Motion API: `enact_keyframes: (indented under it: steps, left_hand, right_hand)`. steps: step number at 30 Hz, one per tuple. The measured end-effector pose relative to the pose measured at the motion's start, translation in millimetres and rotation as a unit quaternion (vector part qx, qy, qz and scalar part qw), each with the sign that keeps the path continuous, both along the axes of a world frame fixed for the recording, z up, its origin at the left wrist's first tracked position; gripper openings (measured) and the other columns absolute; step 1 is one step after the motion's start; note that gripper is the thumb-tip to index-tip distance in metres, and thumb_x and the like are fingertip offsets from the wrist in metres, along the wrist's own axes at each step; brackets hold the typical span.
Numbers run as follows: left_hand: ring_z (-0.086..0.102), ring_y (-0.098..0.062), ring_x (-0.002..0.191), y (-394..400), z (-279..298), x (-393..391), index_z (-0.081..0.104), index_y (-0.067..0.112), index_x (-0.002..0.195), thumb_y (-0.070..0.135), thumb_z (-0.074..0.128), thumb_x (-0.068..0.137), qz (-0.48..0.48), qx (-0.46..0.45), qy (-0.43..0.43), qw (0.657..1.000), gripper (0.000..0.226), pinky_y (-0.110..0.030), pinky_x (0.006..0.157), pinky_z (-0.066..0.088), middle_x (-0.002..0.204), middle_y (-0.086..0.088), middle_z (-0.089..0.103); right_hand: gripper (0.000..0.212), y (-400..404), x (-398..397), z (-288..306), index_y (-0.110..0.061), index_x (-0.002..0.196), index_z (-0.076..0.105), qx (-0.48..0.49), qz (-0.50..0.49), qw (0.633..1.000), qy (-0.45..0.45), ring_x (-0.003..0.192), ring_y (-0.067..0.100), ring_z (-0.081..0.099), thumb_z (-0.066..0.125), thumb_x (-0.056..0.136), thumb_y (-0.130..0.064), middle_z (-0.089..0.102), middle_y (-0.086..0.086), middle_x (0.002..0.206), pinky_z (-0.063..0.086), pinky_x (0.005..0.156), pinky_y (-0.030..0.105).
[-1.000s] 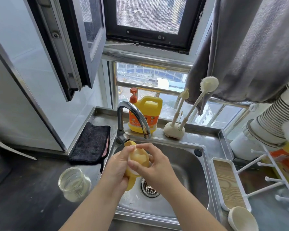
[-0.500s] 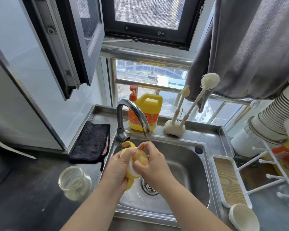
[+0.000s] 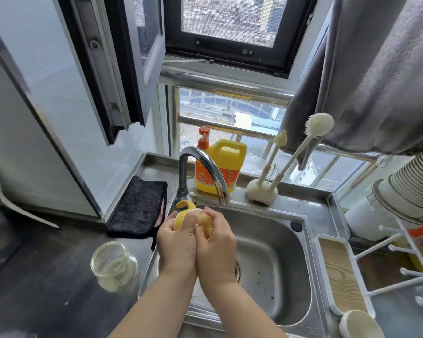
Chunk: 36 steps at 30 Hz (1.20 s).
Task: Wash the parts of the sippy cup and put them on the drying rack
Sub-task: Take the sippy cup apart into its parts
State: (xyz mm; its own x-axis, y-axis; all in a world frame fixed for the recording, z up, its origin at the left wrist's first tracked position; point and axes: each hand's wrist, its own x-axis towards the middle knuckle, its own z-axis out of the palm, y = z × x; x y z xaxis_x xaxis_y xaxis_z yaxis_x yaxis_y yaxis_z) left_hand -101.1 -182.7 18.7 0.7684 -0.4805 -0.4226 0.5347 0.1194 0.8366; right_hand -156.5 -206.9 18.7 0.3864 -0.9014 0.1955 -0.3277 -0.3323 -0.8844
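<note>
Left hand (image 3: 177,242) grips the yellow sippy cup lid (image 3: 181,217). Right hand (image 3: 216,242) pinches its soft spout (image 3: 205,219). Both meet mid-frame above the sink (image 3: 279,264).

Dark counter (image 3: 39,284) with glass jar (image 3: 113,265), black cloth (image 3: 139,206).

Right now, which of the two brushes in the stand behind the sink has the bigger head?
The right brush: its round head is bigger and stands higher than the left brush beside it.

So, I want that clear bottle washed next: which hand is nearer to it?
Left. The left hand grips the yellow lid over the sink, closer to the clear bottle; the right hand is beyond it.
</note>
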Motion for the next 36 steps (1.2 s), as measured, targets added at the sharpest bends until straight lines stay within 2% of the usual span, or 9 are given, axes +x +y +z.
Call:
enact_keyframes:
  steps: [2, 6, 11, 15, 18, 25, 28, 32, 36]
  left_hand:
    - [0.059, -0.02, 0.06, -1.2, 0.7, 2.3, 0.06, 0.008, 0.077, 0.009, 0.072, 0.075, 0.009, -0.021, 0.035, 0.999, 0.013, -0.027, 0.055, 0.047, 0.072, -0.012, 0.06]
    - [0.063, -0.024, 0.069, 4.9, 3.7, 9.4, 0.065, -0.002, 0.086, 0.009, 0.068, 0.081, -0.037, -0.052, 0.03, 0.998, 0.013, -0.032, 0.064, 0.051, 0.077, -0.015, 0.065]
    - [0.067, -0.023, 0.077, 12.8, 9.7, 12.0, 0.073, 0.005, 0.083, 0.015, 0.073, 0.077, -0.112, -0.051, -0.026, 0.992, 0.011, -0.034, 0.073, 0.052, 0.086, -0.012, 0.074]
    - [0.065, -0.041, 0.096, 19.5, 12.2, 11.9, 0.074, 0.011, 0.086, 0.039, 0.079, 0.057, -0.125, -0.047, -0.057, 0.989, 0.041, -0.053, 0.094, 0.047, 0.107, -0.022, 0.068]
    - [0.061, -0.026, 0.077, 23.7, 11.4, 10.0, 0.073, 0.005, 0.081, 0.045, 0.078, 0.052, -0.126, -0.026, -0.078, 0.989, 0.05, -0.043, 0.08, 0.048, 0.09, -0.014, 0.067]
    - [0.057, -0.024, 0.07, 27.4, 1.9, 5.9, 0.071, 0.014, 0.066, 0.037, 0.084, 0.058, -0.161, 0.014, -0.089, 0.983, 0.028, -0.039, 0.073, 0.046, 0.071, -0.011, 0.065]
    - [0.064, -0.022, 0.073, 21.6, -9.2, -3.2, 0.072, 0.013, 0.074, 0.04, 0.078, 0.059, -0.165, 0.044, -0.043, 0.984, 0.031, -0.037, 0.073, 0.05, 0.078, -0.008, 0.071]
    - [0.066, -0.023, 0.069, 6.4, -19.7, -30.0, 0.065, 0.004, 0.093, 0.016, 0.062, 0.086, -0.199, 0.02, 0.123, 0.972, 0.014, -0.031, 0.058, 0.057, 0.083, -0.014, 0.067]
    - [0.063, -0.031, 0.085, -8.9, -26.6, -61.4, 0.064, -0.004, 0.101, 0.008, 0.059, 0.081, -0.268, 0.036, 0.169, 0.948, 0.024, -0.041, 0.083, 0.053, 0.096, -0.022, 0.065]
  right_hand:
    - [0.029, -4.0, -1.2, -0.8, -0.015, 0.106, 0.063, 0.013, 0.02, 1.0, -0.006, 0.085, 0.003, 0.058, 0.058, 0.078, -0.022, 0.067, -0.004, 0.096, 0.042, 0.078, 0.009]
    - [0.019, -12.6, -6.5, 1.7, -0.03, 0.095, 0.055, 0.082, 0.022, 0.995, -0.057, 0.079, 0.002, 0.062, 0.065, 0.081, -0.021, 0.067, -0.009, 0.084, 0.046, 0.068, 0.01]
    - [0.032, -22.0, -7.5, 1.9, -0.004, 0.115, 0.055, 0.31, -0.004, 0.926, -0.216, 0.085, 0.019, 0.069, 0.067, 0.086, -0.011, 0.073, 0.007, 0.092, 0.055, 0.074, 0.026]
    - [0.055, -22.5, -19.4, 1.7, 0.002, 0.115, 0.055, 0.373, -0.002, 0.882, -0.287, 0.084, 0.024, 0.069, 0.072, 0.07, -0.025, 0.07, 0.016, 0.1, 0.055, 0.069, 0.027]
    - [0.07, -20.1, -31.4, -0.9, 0.004, 0.118, 0.054, 0.43, 0.005, 0.852, -0.299, 0.082, 0.024, 0.067, 0.074, 0.063, -0.033, 0.067, 0.018, 0.102, 0.055, 0.067, 0.027]
    - [0.032, -18.9, -68.4, -6.8, -0.003, 0.117, 0.056, 0.555, -0.056, 0.766, -0.319, 0.081, 0.032, 0.066, 0.055, 0.093, -0.024, 0.064, 0.021, 0.097, 0.059, 0.063, 0.038]
    - [0.037, -20.9, -85.5, -8.9, 0.003, 0.108, 0.061, 0.584, -0.094, 0.737, -0.327, 0.08, 0.034, 0.064, 0.057, 0.091, -0.031, 0.066, 0.021, 0.089, 0.06, 0.061, 0.037]
    - [0.038, -25.9, -118.9, -9.3, 0.003, 0.099, 0.062, 0.58, -0.121, 0.718, -0.366, 0.076, 0.032, 0.063, 0.064, 0.082, -0.031, 0.065, 0.021, 0.081, 0.058, 0.063, 0.036]
    - [0.041, -32.0, -156.8, -9.9, -0.003, 0.108, 0.059, 0.546, -0.145, 0.732, -0.38, 0.072, 0.031, 0.068, 0.068, 0.073, -0.023, 0.066, 0.02, 0.083, 0.059, 0.066, 0.037]
